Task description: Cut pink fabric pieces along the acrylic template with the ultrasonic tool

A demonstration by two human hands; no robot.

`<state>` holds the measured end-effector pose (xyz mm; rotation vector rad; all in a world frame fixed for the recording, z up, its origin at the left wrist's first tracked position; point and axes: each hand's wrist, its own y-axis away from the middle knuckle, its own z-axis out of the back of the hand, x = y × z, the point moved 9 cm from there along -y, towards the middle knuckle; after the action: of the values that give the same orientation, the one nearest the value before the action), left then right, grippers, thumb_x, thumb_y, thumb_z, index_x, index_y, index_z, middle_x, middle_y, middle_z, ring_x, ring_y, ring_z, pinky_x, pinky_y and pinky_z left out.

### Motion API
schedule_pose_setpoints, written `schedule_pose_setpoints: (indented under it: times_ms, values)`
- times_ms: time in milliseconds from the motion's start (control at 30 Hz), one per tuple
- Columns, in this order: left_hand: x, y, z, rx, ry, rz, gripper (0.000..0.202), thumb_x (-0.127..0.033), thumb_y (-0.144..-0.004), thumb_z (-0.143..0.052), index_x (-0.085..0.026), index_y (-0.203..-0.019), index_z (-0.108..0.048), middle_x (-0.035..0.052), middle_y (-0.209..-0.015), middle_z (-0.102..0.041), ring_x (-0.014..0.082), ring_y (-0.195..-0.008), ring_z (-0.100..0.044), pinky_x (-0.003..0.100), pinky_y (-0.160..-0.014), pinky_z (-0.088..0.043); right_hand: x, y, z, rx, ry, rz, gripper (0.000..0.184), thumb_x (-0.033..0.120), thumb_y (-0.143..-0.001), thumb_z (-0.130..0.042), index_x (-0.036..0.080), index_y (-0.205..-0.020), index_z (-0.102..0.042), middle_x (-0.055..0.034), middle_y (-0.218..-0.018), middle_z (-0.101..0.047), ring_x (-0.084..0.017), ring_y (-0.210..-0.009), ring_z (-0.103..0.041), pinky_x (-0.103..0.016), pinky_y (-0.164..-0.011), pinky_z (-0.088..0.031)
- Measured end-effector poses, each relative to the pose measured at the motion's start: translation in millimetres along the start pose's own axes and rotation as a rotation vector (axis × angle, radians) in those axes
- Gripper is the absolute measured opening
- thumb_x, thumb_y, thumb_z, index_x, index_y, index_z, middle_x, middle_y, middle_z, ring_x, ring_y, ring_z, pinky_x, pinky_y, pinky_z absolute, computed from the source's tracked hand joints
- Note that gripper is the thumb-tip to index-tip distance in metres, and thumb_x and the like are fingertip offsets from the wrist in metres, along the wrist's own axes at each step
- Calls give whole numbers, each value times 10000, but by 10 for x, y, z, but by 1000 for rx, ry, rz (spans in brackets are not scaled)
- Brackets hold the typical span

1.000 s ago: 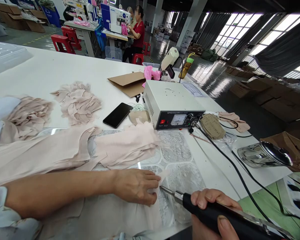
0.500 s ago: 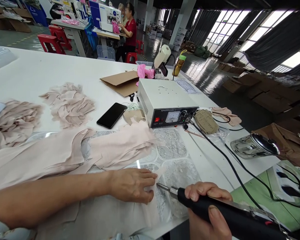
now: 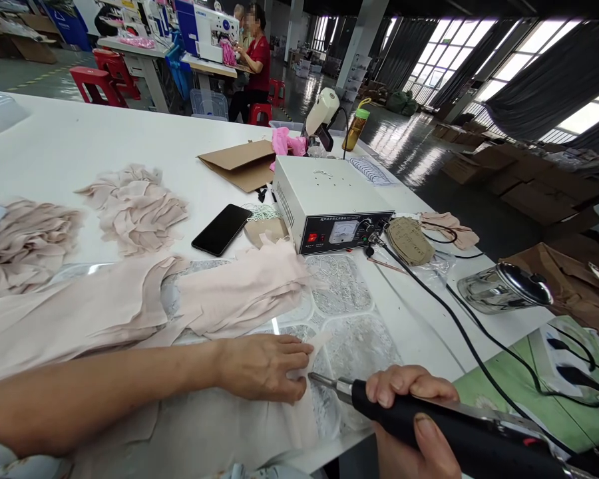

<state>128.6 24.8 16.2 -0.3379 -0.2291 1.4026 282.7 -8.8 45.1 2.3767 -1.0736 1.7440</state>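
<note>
My left hand (image 3: 262, 366) presses down on a thin beige fabric piece (image 3: 302, 419), its fingers bent at the fabric's right edge. Around the black handle of a corded ultrasonic cutter (image 3: 404, 402), my right hand (image 3: 414, 412) is closed. The cutter's narrow metal tip points left and lies close to my left fingertips, beside the fabric edge. Whether the tip touches the cloth, I cannot tell. Under the fabric is a clear sheet with a grey stone pattern (image 3: 362, 339). A stack of beige fabric strips (image 3: 244, 286) lies just beyond my left hand.
A white control box (image 3: 334, 193) with dials stands behind, its black cable (image 3: 449, 313) running along the right. Nearby are a phone (image 3: 222, 229), cardboard (image 3: 239, 166), a glass jar (image 3: 499, 289) and crumpled fabric piles (image 3: 140, 209). A person in red (image 3: 257, 60) sits at a sewing machine.
The cutter's tip has shifted slightly toward me and left along the fabric edge. My left hand stays in place; the whole view has moved a little.
</note>
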Motion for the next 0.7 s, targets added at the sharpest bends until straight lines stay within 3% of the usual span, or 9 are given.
schedule_pose_setpoints:
  times_ms: [500,700]
  values:
    - [68,79,-64,21,191,78,143,-291,-932,-605,-153,-947,-639,126,-1095,-630,230,-1245,-511,306,-1122,-377,40,107,218,-125,-58,-37,116,274,-751,-567,193,-833,-554,17,-729,-494,-97,-540,-513,-261,-495,-471]
    - [61,75,-90,87,218,80,168,-282,-966,-544,-138,-972,-629,154,-1125,-603,262,-1285,-477,342,-1128,-364,49,127,245,-126,-62,-4,122,286,-745,-558,197,-828,-546,16,-722,-480,-102,-516,-497,-274,-470,-457]
